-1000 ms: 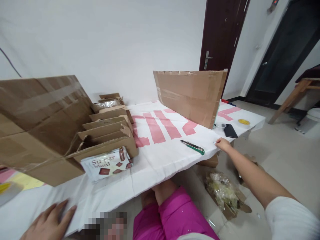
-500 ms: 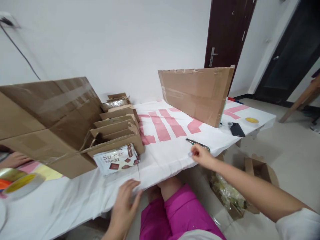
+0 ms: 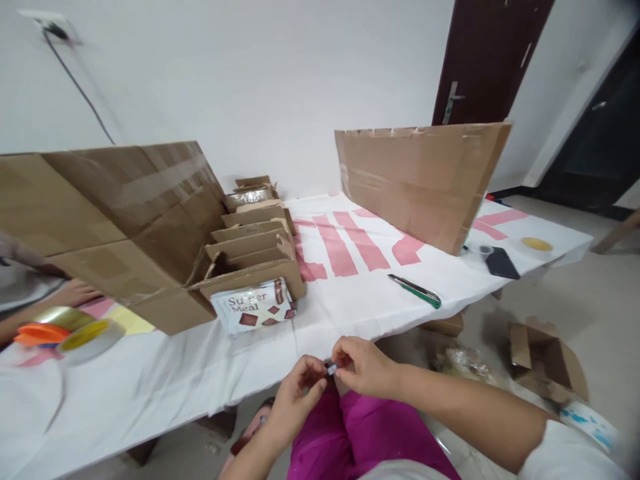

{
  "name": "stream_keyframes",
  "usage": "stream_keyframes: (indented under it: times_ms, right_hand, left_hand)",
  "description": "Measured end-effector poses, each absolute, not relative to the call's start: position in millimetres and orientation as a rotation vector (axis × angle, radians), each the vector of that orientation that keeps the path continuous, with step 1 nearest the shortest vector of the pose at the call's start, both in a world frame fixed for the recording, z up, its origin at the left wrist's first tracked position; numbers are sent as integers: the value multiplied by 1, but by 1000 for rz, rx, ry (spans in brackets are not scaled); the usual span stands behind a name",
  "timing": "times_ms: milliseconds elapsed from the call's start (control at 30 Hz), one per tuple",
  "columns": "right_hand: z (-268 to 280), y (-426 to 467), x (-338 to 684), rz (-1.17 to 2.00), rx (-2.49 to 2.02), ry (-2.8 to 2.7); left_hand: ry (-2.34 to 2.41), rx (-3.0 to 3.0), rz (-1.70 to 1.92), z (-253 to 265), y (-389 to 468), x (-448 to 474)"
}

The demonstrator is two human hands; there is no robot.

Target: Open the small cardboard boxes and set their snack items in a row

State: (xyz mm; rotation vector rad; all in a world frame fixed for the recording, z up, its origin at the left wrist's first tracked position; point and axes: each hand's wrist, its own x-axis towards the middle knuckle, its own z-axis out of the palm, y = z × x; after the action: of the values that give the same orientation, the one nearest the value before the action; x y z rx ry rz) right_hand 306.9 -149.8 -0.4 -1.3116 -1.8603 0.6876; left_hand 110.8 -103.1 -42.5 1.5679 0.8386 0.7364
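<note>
Over my lap, at the table's front edge, my two hands meet. My right hand (image 3: 365, 365) is closed, pinching a small blue-and-white piece (image 3: 332, 369) whose kind is too small to make out. The fingers of my left hand (image 3: 299, 397) are bent round and closed at the other end of the piece. A green utility knife (image 3: 416, 291) lies on the white table cover beyond my right hand. Just past my left hand, a white "Super Meal" packet (image 3: 255, 307) leans against a row of open cardboard boxes (image 3: 255, 257).
A large carton (image 3: 135, 220) stands on the left, with a tape roll (image 3: 93, 340) and another person's hand (image 3: 77, 293) beside it. A tall cardboard panel (image 3: 420, 180) divides the table on the right, near a black phone (image 3: 502, 263). An open box (image 3: 545, 363) is on the floor.
My right hand has come left from beside the utility knife, bringing the small piece. My left hand has moved right to meet it, and its spread fingers have closed. The view has shifted.
</note>
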Motion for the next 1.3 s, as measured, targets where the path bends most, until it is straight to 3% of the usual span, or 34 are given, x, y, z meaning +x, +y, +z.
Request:
stream_keyframes:
  times_ms: [367,667,1000,1300]
  right_hand:
    - [-17,-119,270,842,-1193,-1859]
    - [-44,-90,323,523,-1427,-1752]
    - [-61,-86,324,567,-1672,-1725]
    - [-62,-84,318,367,-1475,-1855]
  left_hand:
    - [988,1551,754,-25,-84,92]
    - [2016,1182,1306,10,51,-85]
    - [2332,1234,889,7,133,-150]
    - [2458,1765,595,-15,62,-101]
